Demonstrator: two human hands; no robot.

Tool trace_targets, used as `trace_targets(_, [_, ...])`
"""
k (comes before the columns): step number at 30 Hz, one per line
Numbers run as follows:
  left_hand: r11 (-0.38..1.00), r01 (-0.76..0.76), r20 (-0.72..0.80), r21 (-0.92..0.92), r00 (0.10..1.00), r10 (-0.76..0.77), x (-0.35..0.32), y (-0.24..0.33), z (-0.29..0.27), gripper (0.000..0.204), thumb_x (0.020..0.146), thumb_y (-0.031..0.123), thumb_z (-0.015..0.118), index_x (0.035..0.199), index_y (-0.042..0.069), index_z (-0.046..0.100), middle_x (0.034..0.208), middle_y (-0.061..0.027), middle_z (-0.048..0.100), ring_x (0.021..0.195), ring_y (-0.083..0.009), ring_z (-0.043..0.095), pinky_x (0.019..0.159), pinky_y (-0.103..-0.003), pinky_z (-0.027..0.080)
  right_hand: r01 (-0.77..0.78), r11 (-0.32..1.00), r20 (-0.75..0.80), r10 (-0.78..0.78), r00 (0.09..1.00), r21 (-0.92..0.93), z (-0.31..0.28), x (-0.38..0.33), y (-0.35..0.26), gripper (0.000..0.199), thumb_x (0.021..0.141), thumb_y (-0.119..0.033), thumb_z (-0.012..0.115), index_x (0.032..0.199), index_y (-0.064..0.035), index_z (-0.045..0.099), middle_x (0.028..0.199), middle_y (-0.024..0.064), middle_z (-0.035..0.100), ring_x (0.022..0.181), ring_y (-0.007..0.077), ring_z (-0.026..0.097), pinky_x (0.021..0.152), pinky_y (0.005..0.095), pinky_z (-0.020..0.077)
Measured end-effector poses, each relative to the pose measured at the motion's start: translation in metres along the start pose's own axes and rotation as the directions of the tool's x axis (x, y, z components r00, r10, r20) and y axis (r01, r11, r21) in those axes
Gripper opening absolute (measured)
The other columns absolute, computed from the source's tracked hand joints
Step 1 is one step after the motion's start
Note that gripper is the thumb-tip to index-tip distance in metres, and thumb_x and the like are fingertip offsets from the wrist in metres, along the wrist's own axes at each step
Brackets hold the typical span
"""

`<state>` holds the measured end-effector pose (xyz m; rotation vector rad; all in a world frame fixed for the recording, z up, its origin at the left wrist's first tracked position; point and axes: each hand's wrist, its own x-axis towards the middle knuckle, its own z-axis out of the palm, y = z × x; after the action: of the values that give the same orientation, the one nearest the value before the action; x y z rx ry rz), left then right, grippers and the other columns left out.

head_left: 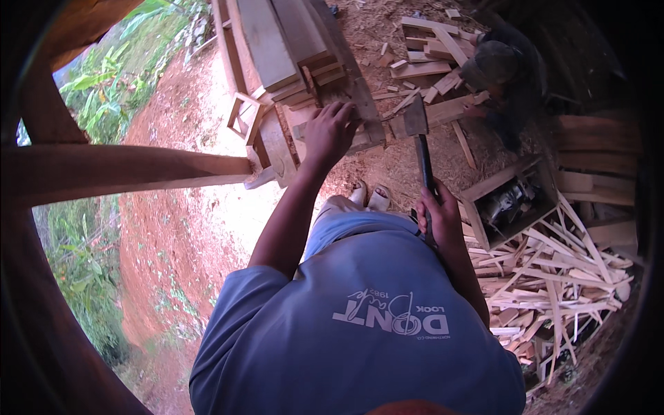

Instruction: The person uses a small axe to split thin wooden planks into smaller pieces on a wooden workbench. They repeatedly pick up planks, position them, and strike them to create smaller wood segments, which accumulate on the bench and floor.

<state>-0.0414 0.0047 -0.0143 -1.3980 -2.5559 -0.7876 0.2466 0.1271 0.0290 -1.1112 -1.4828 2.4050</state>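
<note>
On the left, a thick wooden beam (131,169) runs toward a small wooden frame (238,114). Next comes a stack of planks (277,52) on a workbench (365,111); over its near end sits the left hand (330,130), fingers loosely bent, though I cannot tell whether it grips anything. Right of it, a broad-bladed tool (424,158) stands blade away from the body, its dark handle clasped in the right hand (440,207). Farther right, another person (512,72) crouches beyond a wooden box (476,225) and heaped offcuts (546,273)
</note>
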Motion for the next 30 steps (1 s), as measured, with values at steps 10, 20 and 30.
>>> trace_targets(10, [0.994, 0.068, -0.018, -0.084, 0.997, -0.070, 0.002, 0.000, 0.002, 0.030, 0.090, 0.037, 0.077, 0.106, 0.013, 0.069, 0.102, -0.0062, 0.074, 0.098, -0.0299, 0.073, 0.085, -0.044, 0.053, 0.102, 0.981, 0.101, -0.086, 0.991, -0.166, -0.007, 0.016, 0.003, 0.021, 0.112, -0.022, 0.057, 0.122, -0.0039, 0.056, 0.080, 0.0023, 0.058, 0.059, 0.0078, 0.055, 0.051, 0.0251, 0.0465])
trace_targets(20, [0.986, 0.116, 0.039, -0.124, 0.993, -0.112, 0.004, -0.006, 0.005, 0.030, 0.091, 0.040, 0.078, 0.107, 0.015, 0.071, 0.095, -0.0065, 0.077, 0.090, -0.0332, 0.075, 0.077, -0.047, 0.058, 0.224, 0.890, 0.061, -0.218, 0.974, -0.398, 0.016, 0.014, -0.030, 0.025, 0.113, -0.028, 0.055, 0.104, -0.0052, 0.053, 0.071, -0.0010, 0.053, 0.052, 0.0064, 0.051, 0.047, 0.0257, 0.0434])
trace_targets(30, [0.979, 0.180, 0.095, -0.092, 0.981, -0.172, 0.009, -0.003, 0.000, 0.031, 0.087, 0.044, 0.081, 0.103, 0.019, 0.074, 0.086, -0.0013, 0.078, 0.083, -0.0284, 0.076, 0.085, -0.046, 0.056, 0.287, 0.598, 0.148, -0.271, 0.951, -0.748, 0.027, 0.040, -0.052, 0.026, 0.109, -0.024, 0.061, 0.103, 0.0006, 0.059, 0.070, 0.0119, 0.062, 0.059, 0.0232, 0.064, 0.057, 0.0398, 0.0480])
